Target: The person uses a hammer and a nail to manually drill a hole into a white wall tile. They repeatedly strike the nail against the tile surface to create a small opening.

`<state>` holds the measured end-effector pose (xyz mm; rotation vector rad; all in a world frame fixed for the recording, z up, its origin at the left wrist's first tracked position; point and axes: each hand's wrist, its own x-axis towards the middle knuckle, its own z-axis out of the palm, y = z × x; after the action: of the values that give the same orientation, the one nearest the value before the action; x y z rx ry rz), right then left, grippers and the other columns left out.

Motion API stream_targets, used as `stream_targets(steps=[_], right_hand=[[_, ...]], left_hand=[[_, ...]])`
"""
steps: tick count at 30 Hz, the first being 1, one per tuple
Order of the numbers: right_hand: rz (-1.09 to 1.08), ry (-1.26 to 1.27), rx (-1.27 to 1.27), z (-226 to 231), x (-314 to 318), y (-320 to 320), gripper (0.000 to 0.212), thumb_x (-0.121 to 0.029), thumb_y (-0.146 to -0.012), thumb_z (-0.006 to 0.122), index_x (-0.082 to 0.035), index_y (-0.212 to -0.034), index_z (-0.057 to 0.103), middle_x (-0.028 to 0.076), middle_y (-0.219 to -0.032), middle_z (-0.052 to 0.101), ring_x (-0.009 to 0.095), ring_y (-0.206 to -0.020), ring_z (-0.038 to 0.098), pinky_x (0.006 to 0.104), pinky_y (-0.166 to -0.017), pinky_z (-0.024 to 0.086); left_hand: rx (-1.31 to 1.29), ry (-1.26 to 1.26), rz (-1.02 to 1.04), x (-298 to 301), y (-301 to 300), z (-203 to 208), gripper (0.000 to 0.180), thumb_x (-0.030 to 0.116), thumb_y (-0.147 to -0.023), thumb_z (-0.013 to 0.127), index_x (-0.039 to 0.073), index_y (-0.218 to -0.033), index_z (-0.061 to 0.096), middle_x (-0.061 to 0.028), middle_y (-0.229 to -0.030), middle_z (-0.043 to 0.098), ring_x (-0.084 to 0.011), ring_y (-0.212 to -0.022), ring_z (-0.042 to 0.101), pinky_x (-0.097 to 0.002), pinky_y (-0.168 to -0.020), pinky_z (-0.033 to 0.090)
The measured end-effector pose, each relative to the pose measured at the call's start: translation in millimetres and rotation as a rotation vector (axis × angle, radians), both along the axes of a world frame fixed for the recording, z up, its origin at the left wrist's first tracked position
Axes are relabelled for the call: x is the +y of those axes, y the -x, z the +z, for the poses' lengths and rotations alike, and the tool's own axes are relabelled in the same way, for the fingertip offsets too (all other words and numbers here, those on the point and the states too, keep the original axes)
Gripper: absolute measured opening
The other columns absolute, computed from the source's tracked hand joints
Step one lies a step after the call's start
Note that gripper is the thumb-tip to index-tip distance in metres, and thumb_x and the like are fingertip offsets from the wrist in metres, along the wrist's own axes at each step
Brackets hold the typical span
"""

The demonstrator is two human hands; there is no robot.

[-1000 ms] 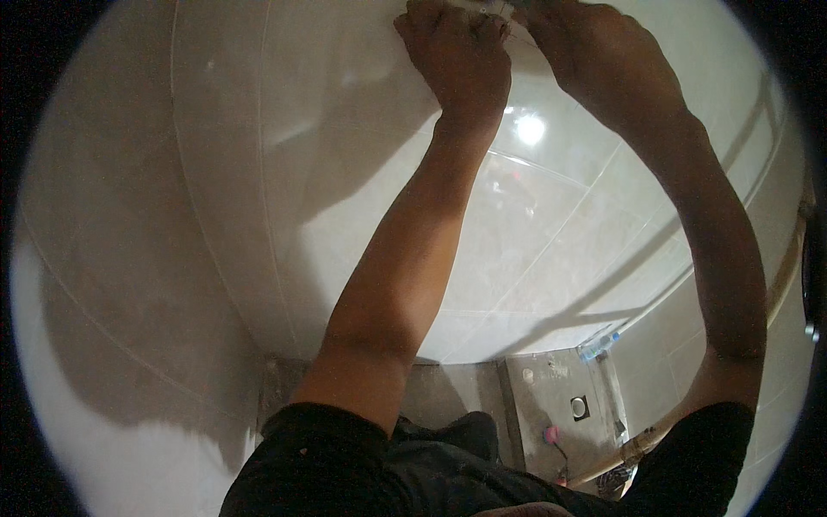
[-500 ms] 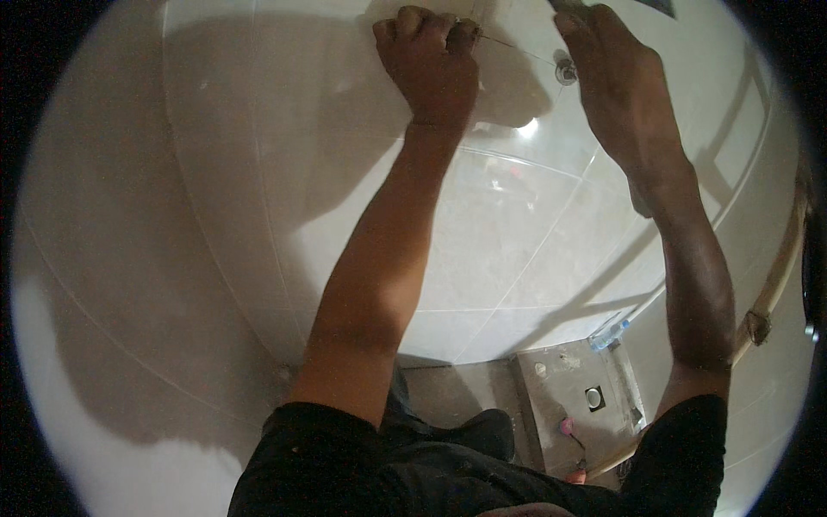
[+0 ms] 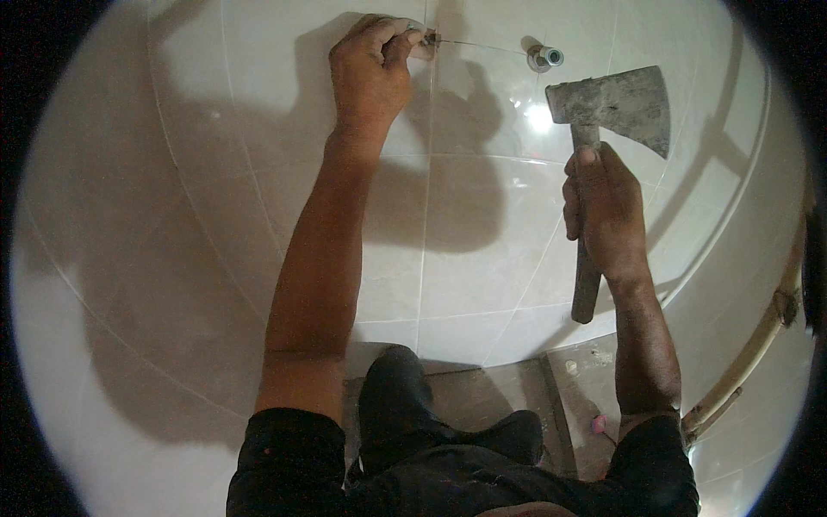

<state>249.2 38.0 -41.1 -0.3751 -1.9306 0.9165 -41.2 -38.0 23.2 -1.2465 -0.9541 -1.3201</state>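
Observation:
My right hand [image 3: 613, 215] is wrapped round the wooden handle of a hatchet [image 3: 607, 99], its broad grey head upright in front of the tiled wall [image 3: 465, 284]. My left hand [image 3: 370, 73] is up at the wall, thumb and fingers pinched together beside a rough dark hole [image 3: 428, 45] at a tile joint. Whatever small thing lies between those fingertips is too hidden to name. To the right of the hole, a round metal pipe fitting [image 3: 546, 58] sticks out of the tiles, above the hatchet head. A thin dark line runs across the tile between hole and fitting.
Below, my dark-trousered legs [image 3: 396, 405] stand close to the wall's foot. A raised floor edge [image 3: 556, 405] lies to their right, with a small pink object [image 3: 598, 423] on that side. A wooden pole [image 3: 749, 362] slants along the right wall.
My right hand has come down and back from the wall, bringing the whole hatchet into view and uncovering the pipe fitting. The view has shifted; my left hand remains at the hole, its fingers now pinched.

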Motion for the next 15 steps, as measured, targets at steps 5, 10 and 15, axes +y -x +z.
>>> stream_targets(steps=[5,10,15], right_hand=[[0.071,0.115,0.002,-12.1,6.3,5.6,0.044,-0.047,-0.110,0.045,-0.007,-0.096,0.052,-0.002,-0.064,0.046,0.007,-0.049,0.044,0.0259,-0.042,0.038],[0.173,0.059,-0.032,-13.9,10.5,13.4,0.037,-0.038,-0.112,0.043,-0.004,-0.101,0.052,0.000,-0.065,0.048,0.009,-0.052,0.048,0.0281,-0.046,0.044],[0.069,-0.233,-0.026,0.0,-1.5,30.8,0.027,-0.025,-0.110,0.048,0.000,-0.102,0.051,0.012,-0.068,0.058,0.023,-0.057,0.057,0.0389,-0.051,0.049]], left_hand=[[0.061,0.034,0.134,2.2,0.5,1.0,0.014,0.002,-0.090,0.072,0.001,-0.103,0.077,-0.0133,-0.098,0.074,-0.0260,-0.088,0.073,-0.0370,-0.078,0.059],[0.135,0.063,0.191,0.8,3.3,2.8,0.018,-0.001,-0.087,0.073,0.002,-0.105,0.075,-0.0126,-0.101,0.074,-0.0272,-0.091,0.073,-0.0371,-0.081,0.060],[0.183,0.046,0.148,2.7,7.5,1.4,0.022,-0.003,-0.084,0.073,0.003,-0.105,0.076,-0.0117,-0.102,0.075,-0.0274,-0.093,0.073,-0.0372,-0.083,0.060]])
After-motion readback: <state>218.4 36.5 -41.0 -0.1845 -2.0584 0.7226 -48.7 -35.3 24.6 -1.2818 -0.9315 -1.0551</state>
